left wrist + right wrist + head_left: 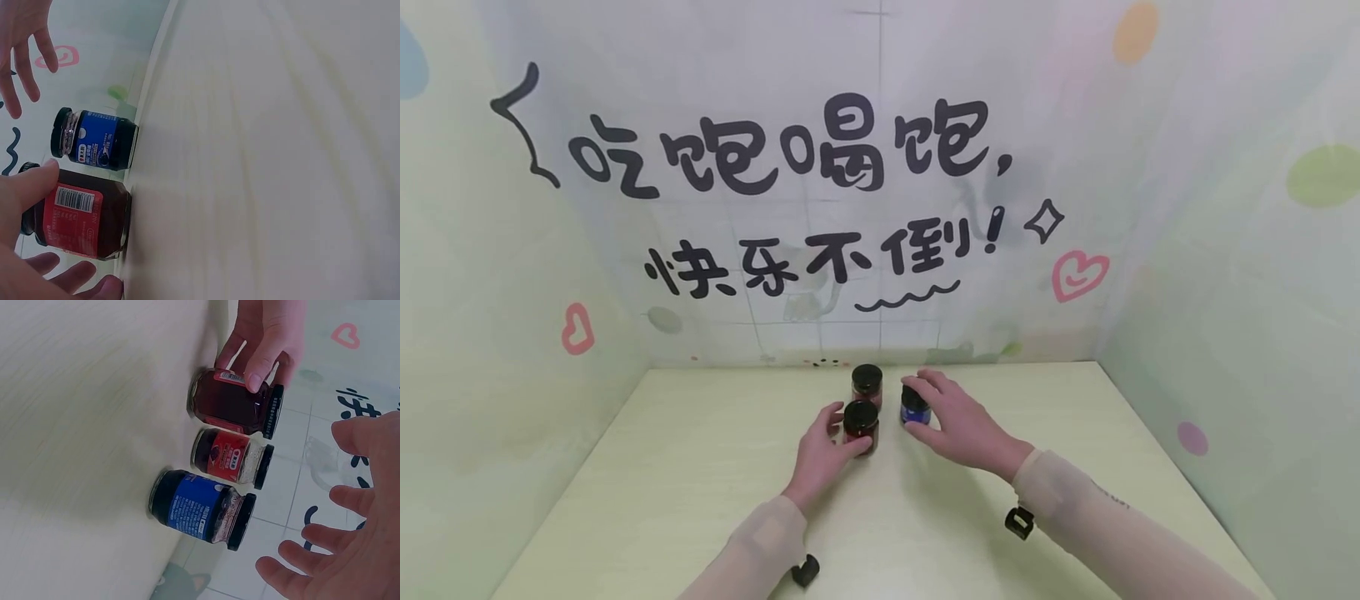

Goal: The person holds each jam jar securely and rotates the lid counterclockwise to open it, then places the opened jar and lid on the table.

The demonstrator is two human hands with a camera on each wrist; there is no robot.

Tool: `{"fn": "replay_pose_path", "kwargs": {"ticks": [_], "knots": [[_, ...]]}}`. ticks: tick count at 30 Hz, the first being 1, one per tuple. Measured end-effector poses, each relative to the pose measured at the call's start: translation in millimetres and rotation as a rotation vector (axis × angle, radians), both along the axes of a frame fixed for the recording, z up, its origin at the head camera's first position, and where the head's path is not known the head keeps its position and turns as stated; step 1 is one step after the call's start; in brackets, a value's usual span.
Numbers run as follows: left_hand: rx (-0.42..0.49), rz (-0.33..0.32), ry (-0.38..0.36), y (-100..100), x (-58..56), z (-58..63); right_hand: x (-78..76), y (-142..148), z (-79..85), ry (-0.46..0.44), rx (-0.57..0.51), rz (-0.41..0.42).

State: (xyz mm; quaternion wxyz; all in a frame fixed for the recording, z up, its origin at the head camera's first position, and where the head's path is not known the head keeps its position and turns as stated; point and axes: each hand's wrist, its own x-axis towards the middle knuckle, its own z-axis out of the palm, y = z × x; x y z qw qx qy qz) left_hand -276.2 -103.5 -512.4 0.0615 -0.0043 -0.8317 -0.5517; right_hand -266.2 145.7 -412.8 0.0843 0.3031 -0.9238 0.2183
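A dark red jar with a red barcode label and black lid stands on the table. My left hand is around it, thumb over the jar's near side; a gap shows between the jar and the other fingers in the left wrist view. Right behind it stands a smaller red-labelled jar, also with a black lid. To the right is a blue-labelled jar with dark contents. My right hand is spread beside it, thumb and fingers apart, with space between palm and jar in the right wrist view.
The pale wooden table ends at a printed back wall close behind the jars. Side walls flank it. A black strap piece hangs under the right sleeve, another black piece under the left.
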Motion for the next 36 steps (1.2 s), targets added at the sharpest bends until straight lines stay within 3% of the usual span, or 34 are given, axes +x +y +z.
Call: {"fn": "replay_pose_path", "kwargs": {"ticks": [8, 14, 21, 36], "knots": [[0.065, -0.032, -0.003, 8.3, -2.5, -0.9, 0.0, 1.6, 1.1, -0.023, 0.011, 0.016], [0.018, -0.012, 0.011, 10.7, -1.5, 0.6, -0.8, -0.1, 0.5, -0.025, 0.026, 0.024], [0.040, -0.018, 0.004, 9.3, -2.3, 3.4, -1.1, -0.4, -1.4, -0.039, 0.025, 0.019], [0.038, -0.012, -0.009, 3.8, 8.4, 10.7, 2.3, -3.2, -0.4, -0.023, 0.027, 0.017]]}}
